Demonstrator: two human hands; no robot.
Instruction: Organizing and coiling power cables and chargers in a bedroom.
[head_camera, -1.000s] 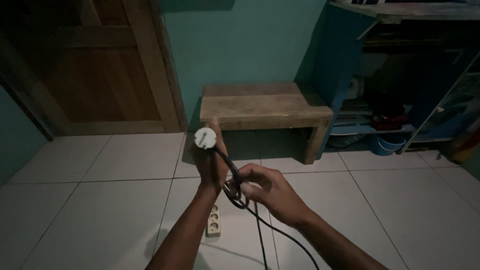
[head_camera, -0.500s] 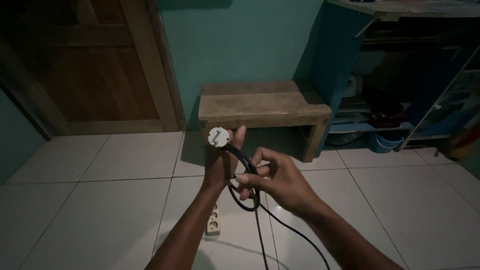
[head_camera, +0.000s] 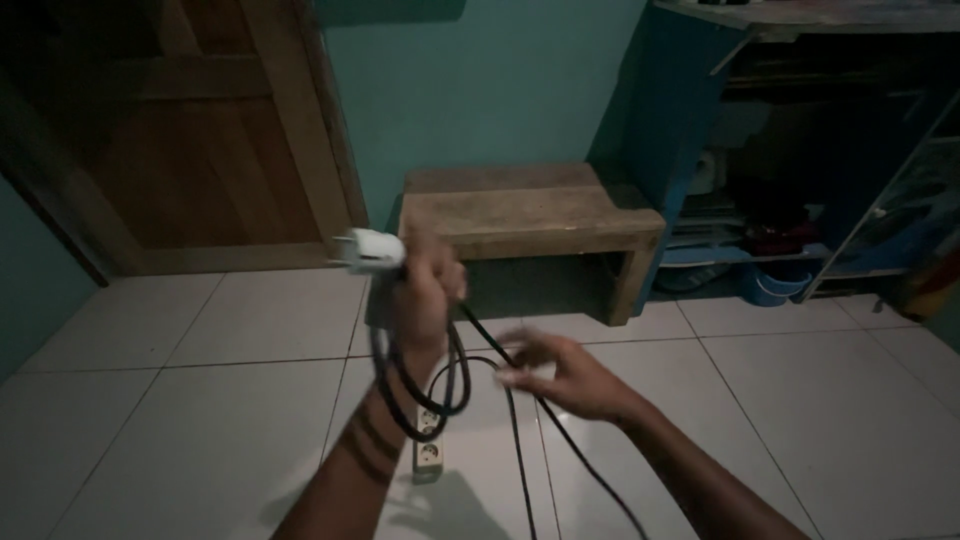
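left hand (head_camera: 425, 290): raised in front of the wooden bench, closed in a fist around the black cable just behind the plug; it has turned since half a second ago, when the plug face looked up at the camera
white plug (head_camera: 368, 250): now points sideways, away from the bench toward the door, sticking out of the left fist; blurred with motion
black cable (head_camera: 440, 385): where there was one small loop between the hands a moment ago, loops now hang from the left fist and lie around the left wrist and forearm; the free length runs from the fist across to the right hand, then down to the floor on the near side of the bench
right hand (head_camera: 565, 375): lower than the left and nearer the camera than the bench, fingers loosely spread and blurred; the cable passes by the fingertips, but i cannot tell whether they pinch it or only guide it
power strip (head_camera: 428, 450): white, flat on the tiles below the hanging loops, on the camera's side of the bench, touched by neither hand
what the change means: my reading is that a fresh turn has just been laid onto the coil, with most of the cable left trailing on the floor
wooden bench (head_camera: 530, 215): low, against the teal wall, beside the wooden door (head_camera: 190, 150)
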